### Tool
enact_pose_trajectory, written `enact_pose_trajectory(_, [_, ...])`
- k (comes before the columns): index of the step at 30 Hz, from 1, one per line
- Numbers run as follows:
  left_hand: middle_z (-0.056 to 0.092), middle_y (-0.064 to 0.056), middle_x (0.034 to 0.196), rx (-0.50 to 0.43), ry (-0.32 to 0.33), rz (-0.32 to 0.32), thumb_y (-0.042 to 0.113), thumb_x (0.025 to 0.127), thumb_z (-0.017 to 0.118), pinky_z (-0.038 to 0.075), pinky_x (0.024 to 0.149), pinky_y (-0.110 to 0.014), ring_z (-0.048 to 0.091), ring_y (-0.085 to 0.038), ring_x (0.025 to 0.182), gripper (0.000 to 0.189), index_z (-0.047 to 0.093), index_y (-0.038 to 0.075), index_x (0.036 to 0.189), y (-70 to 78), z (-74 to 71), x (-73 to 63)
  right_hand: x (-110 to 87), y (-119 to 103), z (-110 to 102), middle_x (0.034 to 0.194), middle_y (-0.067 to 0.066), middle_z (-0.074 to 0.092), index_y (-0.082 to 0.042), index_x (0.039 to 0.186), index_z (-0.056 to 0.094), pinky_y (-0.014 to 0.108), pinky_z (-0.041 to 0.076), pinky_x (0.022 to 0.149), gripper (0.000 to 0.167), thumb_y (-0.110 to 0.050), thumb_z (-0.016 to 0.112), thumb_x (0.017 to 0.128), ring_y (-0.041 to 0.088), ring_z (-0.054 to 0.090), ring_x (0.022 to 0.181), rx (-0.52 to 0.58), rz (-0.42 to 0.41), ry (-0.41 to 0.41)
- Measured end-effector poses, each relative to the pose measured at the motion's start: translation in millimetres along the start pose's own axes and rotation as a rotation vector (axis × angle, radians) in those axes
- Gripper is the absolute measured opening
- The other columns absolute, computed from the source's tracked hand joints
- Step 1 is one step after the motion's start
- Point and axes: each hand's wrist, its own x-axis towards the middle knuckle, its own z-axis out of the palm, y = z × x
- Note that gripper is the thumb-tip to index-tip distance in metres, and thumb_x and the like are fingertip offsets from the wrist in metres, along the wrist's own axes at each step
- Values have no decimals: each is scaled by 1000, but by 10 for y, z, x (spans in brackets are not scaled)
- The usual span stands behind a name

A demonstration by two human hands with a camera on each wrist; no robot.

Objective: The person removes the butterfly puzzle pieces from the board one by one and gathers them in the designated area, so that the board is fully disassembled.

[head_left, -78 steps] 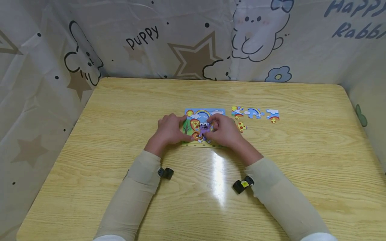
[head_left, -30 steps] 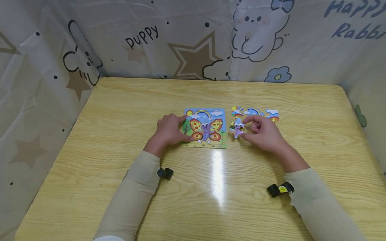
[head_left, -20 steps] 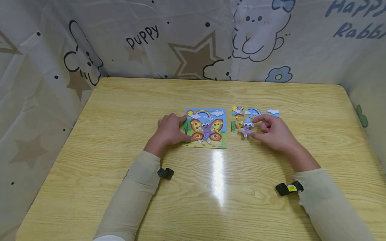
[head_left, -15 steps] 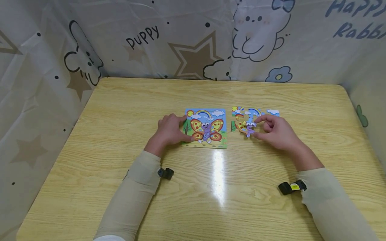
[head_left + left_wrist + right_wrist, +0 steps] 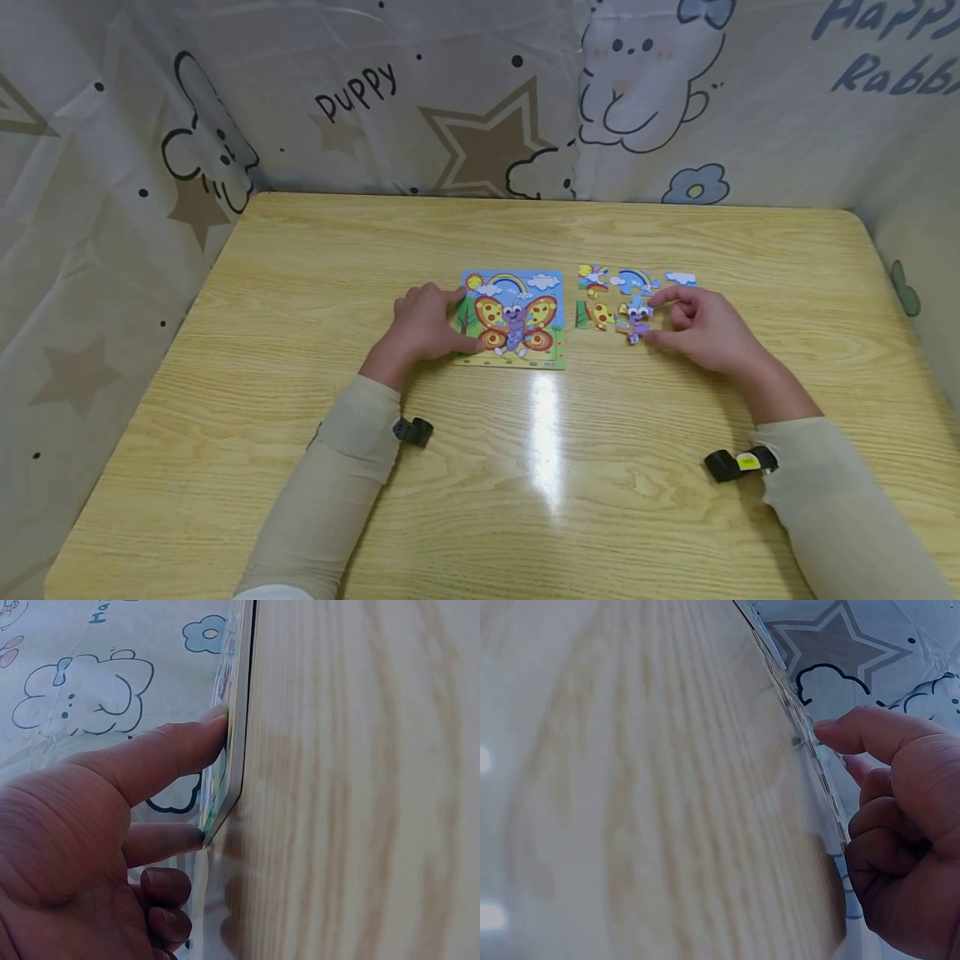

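In the head view a square puzzle board (image 5: 512, 292) with a purple butterfly lies flat on the table. My left hand (image 5: 423, 321) is at its left side: the thumb rests on its face and the index finger touches the edge near the far corner. In the left wrist view, the left hand (image 5: 75, 825) has both these fingers straight against the board (image 5: 238, 750). My right hand (image 5: 705, 329) pinches a purple puzzle piece (image 5: 636, 317) showing the butterfly's face, between thumb and index finger, close over the table. Its other fingers are curled in the right wrist view.
Beyond the held piece lie a sun piece (image 5: 592, 277), a rainbow piece (image 5: 633, 280) and a cloud piece (image 5: 681, 278), partly behind the right hand. A yellow spotted wing piece (image 5: 597, 315) lies left of the held one. A printed cloth (image 5: 480, 100) hangs behind the wooden table (image 5: 337, 242).
My right hand has moved off the board to the right with the face piece, past the wing piece, which has come back into sight. The left hand and board have stayed in place.
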Motion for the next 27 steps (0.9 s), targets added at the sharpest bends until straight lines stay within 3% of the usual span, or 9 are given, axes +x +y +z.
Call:
enact_pose_trajectory(7, [53,-14,121,-7,7,0,51,72,88,27,92,-46,43,-31,111,96,46,14,150,6,6,2,13,33,-4,69,3,37,-2,114,64,30,32,66,38,-17,83,84,16,35,60,-19,2,-5])
enact_pose_trajectory(16, [52,-14,122,-11,3,-2,50,72,88,27,92,-47,43,-32,114,96,46,15,150,7,-1,-6,23,25,-39,69,3,38,-1,122,63,30,31,72,42,-21,79,89,14,35,61,-56,3,-83])
enact_pose_trajectory(27, [52,-14,122,-3,-1,4,52,72,88,27,93,-48,43,-32,114,96,46,15,151,6,0,-4,6,29,-48,67,2,36,0,121,63,30,32,70,38,-13,79,88,15,34,59,-46,4,-68])
